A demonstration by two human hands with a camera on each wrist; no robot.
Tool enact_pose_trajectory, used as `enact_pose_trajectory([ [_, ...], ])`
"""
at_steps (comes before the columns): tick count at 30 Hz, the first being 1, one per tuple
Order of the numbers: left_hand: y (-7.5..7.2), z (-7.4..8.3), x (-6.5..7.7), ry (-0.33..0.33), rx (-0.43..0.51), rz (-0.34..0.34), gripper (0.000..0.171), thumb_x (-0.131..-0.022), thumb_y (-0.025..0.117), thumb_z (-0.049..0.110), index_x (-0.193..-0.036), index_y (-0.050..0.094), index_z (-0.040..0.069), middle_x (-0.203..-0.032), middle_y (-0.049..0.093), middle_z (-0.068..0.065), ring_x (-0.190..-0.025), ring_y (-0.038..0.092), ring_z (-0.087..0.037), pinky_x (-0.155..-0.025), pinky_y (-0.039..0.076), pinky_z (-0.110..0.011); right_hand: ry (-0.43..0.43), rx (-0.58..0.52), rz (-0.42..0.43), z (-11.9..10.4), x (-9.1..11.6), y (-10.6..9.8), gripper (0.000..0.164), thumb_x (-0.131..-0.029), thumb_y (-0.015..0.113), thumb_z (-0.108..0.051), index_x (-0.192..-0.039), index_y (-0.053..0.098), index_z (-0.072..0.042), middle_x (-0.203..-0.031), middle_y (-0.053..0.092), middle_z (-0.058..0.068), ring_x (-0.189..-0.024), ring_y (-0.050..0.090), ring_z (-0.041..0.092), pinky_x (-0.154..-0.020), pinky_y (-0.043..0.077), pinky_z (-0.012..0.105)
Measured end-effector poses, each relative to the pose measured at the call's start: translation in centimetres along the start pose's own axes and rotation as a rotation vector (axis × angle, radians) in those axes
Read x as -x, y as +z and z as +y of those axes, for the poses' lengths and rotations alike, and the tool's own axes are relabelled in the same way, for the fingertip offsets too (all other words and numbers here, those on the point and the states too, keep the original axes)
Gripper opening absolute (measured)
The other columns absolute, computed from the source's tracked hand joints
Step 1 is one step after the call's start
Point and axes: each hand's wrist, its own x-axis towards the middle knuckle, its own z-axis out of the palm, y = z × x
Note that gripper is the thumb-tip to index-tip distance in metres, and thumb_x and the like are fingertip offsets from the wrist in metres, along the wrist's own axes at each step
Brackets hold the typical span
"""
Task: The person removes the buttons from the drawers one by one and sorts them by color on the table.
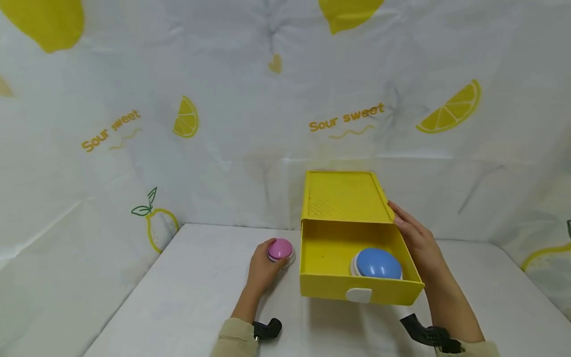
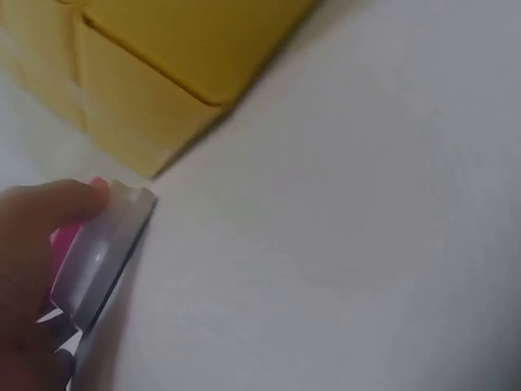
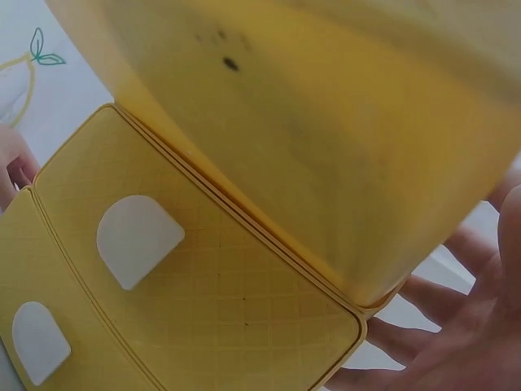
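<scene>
In the head view my left hand [image 1: 264,267] grips a pink-domed push button [image 1: 280,249] with a whitish round base, at or just above the white table. The left wrist view shows my thumb over the edge of the same button [image 2: 98,252]. To its right stands a yellow drawer unit [image 1: 345,196], its upper drawer [image 1: 361,288] pulled out towards me. A larger blue-domed push button [image 1: 378,263] with a white rim lies in that drawer's right half. My right hand [image 1: 417,243] rests against the unit's right side, fingers fairly straight [image 3: 444,301].
Below the pulled-out drawer, lower drawer fronts [image 3: 236,285] stand closed, each with a white tab [image 3: 138,238]. Behind the unit hangs a white lemon-print sheet [image 1: 241,188]. The white tabletop [image 1: 178,297] extends on both sides.
</scene>
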Motion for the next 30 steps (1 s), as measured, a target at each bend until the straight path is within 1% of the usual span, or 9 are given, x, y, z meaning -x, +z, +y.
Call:
enact_pose_trajectory([
  [3, 0.1, 0.5, -0.1, -0.039, 0.031, 0.009, 0.065, -0.082, 0.083, 0.023, -0.139, 0.057, 0.006, -0.139, 0.061, -0.018, -0.126, 0.059, -0.034, -0.109, 0.049, -0.052, 0.001, -0.004, -0.003, -0.2, -0.1, 0.0, 0.056, -0.111, 0.036, -0.033, -0.163, 0.02, -0.024, -0.145, 0.049, -0.02, -0.12, 0.061, -0.004, -0.094, 0.054, 0.016],
  [5, 0.3, 0.6, -0.4, -0.047, 0.038, 0.023, 0.064, -0.081, 0.084, 0.023, -0.138, 0.058, 0.006, -0.138, 0.062, -0.017, -0.125, 0.06, -0.034, -0.108, 0.049, -0.052, 0.001, -0.001, -0.003, -0.3, -0.2, 0.0, 0.056, -0.111, 0.036, -0.033, -0.163, 0.02, -0.023, -0.144, 0.05, -0.021, -0.119, 0.061, -0.004, -0.094, 0.054, 0.016],
  [10, 0.9, 0.6, -1.6, -0.038, 0.041, 0.023, 0.064, -0.08, 0.085, 0.022, -0.136, 0.06, 0.005, -0.135, 0.064, -0.017, -0.123, 0.061, -0.034, -0.107, 0.05, -0.051, 0.021, 0.023, 0.017, -0.1, -0.3, -0.1, 0.056, -0.11, 0.037, -0.035, -0.163, 0.02, -0.025, -0.145, 0.049, -0.02, -0.119, 0.06, -0.005, -0.094, 0.054, 0.015],
  [14, 1.3, 0.7, -2.6, -0.049, 0.019, -0.001, 0.064, -0.081, 0.085, 0.021, -0.136, 0.06, 0.004, -0.136, 0.063, -0.019, -0.124, 0.061, -0.035, -0.108, 0.049, -0.051, 0.03, 0.043, 0.028, 0.1, -0.2, -0.1, 0.057, -0.11, 0.038, -0.036, -0.163, 0.02, -0.025, -0.148, 0.045, -0.019, -0.121, 0.058, -0.007, -0.094, 0.053, 0.014],
  [18, 1.7, 0.8, -3.4, -0.033, -0.002, -0.007, 0.063, -0.081, 0.084, 0.02, -0.136, 0.06, 0.003, -0.136, 0.063, -0.02, -0.124, 0.061, -0.036, -0.108, 0.049, -0.052, 0.017, 0.043, 0.036, 0.4, -0.1, -0.1, 0.056, -0.11, 0.038, -0.036, -0.163, 0.021, -0.025, -0.147, 0.046, -0.019, -0.121, 0.059, -0.006, -0.094, 0.054, 0.015],
  [23, 2.2, 0.6, -4.0, -0.012, 0.014, 0.005, 0.063, -0.08, 0.085, 0.019, -0.136, 0.06, 0.002, -0.135, 0.064, -0.021, -0.123, 0.061, -0.037, -0.108, 0.049, -0.052, 0.013, 0.041, 0.05, 0.4, -0.1, 0.0, 0.056, -0.11, 0.039, -0.036, -0.162, 0.023, -0.025, -0.15, 0.046, -0.018, -0.121, 0.059, -0.007, -0.094, 0.054, 0.015],
  [25, 2.3, 0.6, -4.1, -0.01, 0.026, 0.003, 0.064, -0.08, 0.085, 0.019, -0.136, 0.06, 0.002, -0.135, 0.063, -0.021, -0.123, 0.061, -0.037, -0.109, 0.048, -0.052, 0.01, 0.048, 0.053, 0.4, -0.1, 0.0, 0.056, -0.11, 0.039, -0.036, -0.162, 0.023, -0.025, -0.15, 0.046, -0.018, -0.121, 0.059, -0.007, -0.094, 0.053, 0.014],
  [30, 2.3, 1.0, -3.9, 0.026, 0.024, -0.015, 0.068, -0.082, 0.083, 0.018, -0.139, 0.054, -0.003, -0.138, 0.059, -0.025, -0.126, 0.057, -0.04, -0.11, 0.046, -0.054, -0.012, 0.068, 0.04, 0.3, -0.1, -0.1, 0.056, -0.11, 0.038, -0.035, -0.162, 0.022, -0.023, -0.145, 0.048, -0.022, -0.12, 0.059, -0.007, -0.093, 0.054, 0.014],
])
